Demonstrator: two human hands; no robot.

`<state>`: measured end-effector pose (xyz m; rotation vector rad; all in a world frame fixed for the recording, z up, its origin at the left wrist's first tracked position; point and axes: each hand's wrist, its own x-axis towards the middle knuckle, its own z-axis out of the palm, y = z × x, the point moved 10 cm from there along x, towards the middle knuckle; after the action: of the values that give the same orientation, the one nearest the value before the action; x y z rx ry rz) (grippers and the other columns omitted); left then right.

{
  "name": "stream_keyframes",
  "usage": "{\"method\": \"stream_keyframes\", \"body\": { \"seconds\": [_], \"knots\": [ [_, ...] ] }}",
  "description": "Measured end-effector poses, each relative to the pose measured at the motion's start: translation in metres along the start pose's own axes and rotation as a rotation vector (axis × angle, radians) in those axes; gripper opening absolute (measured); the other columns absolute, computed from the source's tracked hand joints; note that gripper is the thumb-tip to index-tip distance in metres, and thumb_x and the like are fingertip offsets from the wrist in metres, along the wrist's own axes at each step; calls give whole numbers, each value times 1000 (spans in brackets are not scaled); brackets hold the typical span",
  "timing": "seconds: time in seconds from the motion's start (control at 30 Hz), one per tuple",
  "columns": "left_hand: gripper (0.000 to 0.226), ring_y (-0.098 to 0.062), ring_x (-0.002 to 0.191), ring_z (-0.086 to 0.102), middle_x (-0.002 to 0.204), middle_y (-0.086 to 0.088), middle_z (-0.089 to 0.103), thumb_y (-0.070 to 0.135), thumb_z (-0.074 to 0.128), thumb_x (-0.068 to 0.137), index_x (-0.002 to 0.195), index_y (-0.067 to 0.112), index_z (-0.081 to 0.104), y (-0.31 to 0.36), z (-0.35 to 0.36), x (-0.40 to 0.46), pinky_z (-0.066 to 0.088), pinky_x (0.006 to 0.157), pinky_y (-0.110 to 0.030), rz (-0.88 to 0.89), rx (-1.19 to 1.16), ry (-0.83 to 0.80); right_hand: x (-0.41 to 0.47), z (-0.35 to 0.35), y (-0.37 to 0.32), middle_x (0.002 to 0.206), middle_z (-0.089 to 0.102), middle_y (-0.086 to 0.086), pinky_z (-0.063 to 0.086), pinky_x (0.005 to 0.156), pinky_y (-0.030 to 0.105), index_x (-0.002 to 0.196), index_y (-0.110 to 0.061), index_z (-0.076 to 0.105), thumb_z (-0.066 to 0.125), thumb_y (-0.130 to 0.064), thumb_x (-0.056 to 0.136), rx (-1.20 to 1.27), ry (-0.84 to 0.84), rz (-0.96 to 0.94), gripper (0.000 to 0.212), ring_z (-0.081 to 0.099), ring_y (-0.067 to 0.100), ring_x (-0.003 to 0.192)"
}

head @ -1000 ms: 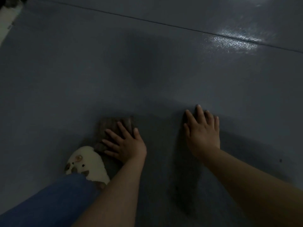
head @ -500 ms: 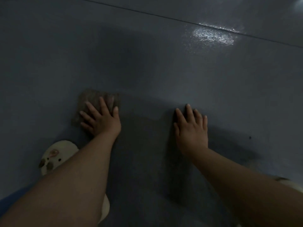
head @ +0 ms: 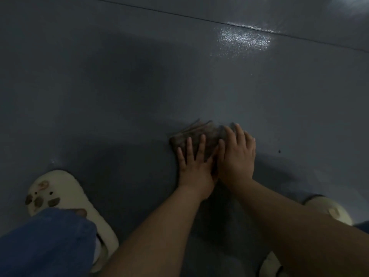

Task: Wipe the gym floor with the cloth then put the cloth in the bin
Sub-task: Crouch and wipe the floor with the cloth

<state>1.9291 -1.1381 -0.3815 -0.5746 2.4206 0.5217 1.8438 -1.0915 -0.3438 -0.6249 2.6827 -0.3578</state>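
Dim grey gym floor (head: 119,96) stretching away, seam line crossing at the far side, patch of glare shining far right. Both hands pressing down together at centre: left hand (head: 194,166) lying flat with fingers spread straight over the near part of the brown cloth (head: 201,134), right hand (head: 237,156) sitting just beside it, touching, fingers straight and resting on the cloth's right edge. Cloth lying bunched and flat on the floor, poking out beyond the fingertips on the far side. Cream slipper (head: 60,196) planted near left under a blue trouser leg (head: 44,246), second slipper (head: 331,210) peeking out near right. Wiping looking very much mid-stroke, judging by the pose. No bin showing anywhere, so binning the cloth remaining undone.
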Motion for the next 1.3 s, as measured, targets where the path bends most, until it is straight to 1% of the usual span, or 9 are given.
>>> {"method": "stream_keyframes", "body": {
  "seconds": [0.17, 0.2, 0.27, 0.33, 0.57, 0.8, 1.07, 1.17, 1.3],
  "knots": [
    [63, -23, 146, -4, 160, -2, -6, 21, 41, 98, 152, 29, 10, -43, -35, -15, 1, 118, -34, 68, -201, 201, -15, 11, -47, 137, 49, 23, 32, 107, 55, 127, -7, 56, 33, -32, 90, -14, 6, -340, 50, 43, 43, 128],
    [68, -24, 146, -2, 159, -3, -6, 17, 45, 95, 152, 26, 10, -57, -37, -20, 5, 118, -34, 10, -206, 229, -21, 24, -60, 142, 44, 21, 24, 111, 52, 132, -9, 52, 28, -35, 90, -67, -71, -412, 55, 37, 41, 133],
    [79, -25, 145, -6, 158, -4, -11, 23, 53, 89, 152, 26, 5, -80, -34, -25, 9, 117, -38, -118, -208, 189, -35, 54, -73, 158, 12, 14, -5, 114, 41, 150, -18, 23, 9, -47, 89, -189, -222, -487, 68, -2, 31, 144],
    [92, -24, 144, -9, 157, -3, -13, 32, 61, 84, 151, 27, -2, -89, -30, -25, 14, 116, -41, -161, -201, 98, -37, 71, -71, 157, -18, 7, -22, 109, 38, 150, -25, -5, 4, -52, 92, -266, -292, -486, 65, -31, 24, 135],
    [126, -27, 146, -4, 158, -11, -10, 36, 76, 75, 145, 19, -28, -82, -33, -21, 4, 117, -37, -253, -54, 75, 14, 62, -96, 158, -16, 3, -15, 113, 44, 149, -35, -8, 15, -51, 99, -402, -236, -595, 57, -21, 31, 143],
    [126, -28, 146, -1, 158, -13, -12, 34, 78, 73, 147, 17, -22, -77, -38, -14, 4, 117, -38, -311, 63, 28, 75, 28, -43, 159, -13, -2, -12, 113, 49, 149, -41, -3, 16, -52, 99, -294, -164, -276, 54, -17, 32, 144],
    [118, -26, 146, 3, 159, -10, -6, 43, 78, 72, 151, 12, -4, -75, -42, -21, 5, 117, -40, -306, 164, -12, 16, 14, 56, 159, -13, 5, -9, 113, 53, 151, -34, -2, 20, -50, 100, -189, -88, 175, 58, -15, 35, 144],
    [97, -26, 146, 6, 159, -8, -2, 32, 67, 85, 151, 12, -1, -68, -39, -28, 7, 118, -39, -301, 114, 59, -20, 40, 15, 159, -12, 7, -12, 112, 53, 151, -32, -1, 23, -50, 98, -189, -141, -11, 60, -16, 37, 143],
    [86, -27, 145, 4, 159, -8, -3, 27, 59, 91, 152, 13, 0, -36, -33, -32, 7, 117, -37, -246, 50, 94, -58, 70, -29, 156, -21, 0, -23, 107, 48, 150, -37, -3, -10, -55, 80, -264, -292, -427, 72, -32, 28, 135]
  ]
}}
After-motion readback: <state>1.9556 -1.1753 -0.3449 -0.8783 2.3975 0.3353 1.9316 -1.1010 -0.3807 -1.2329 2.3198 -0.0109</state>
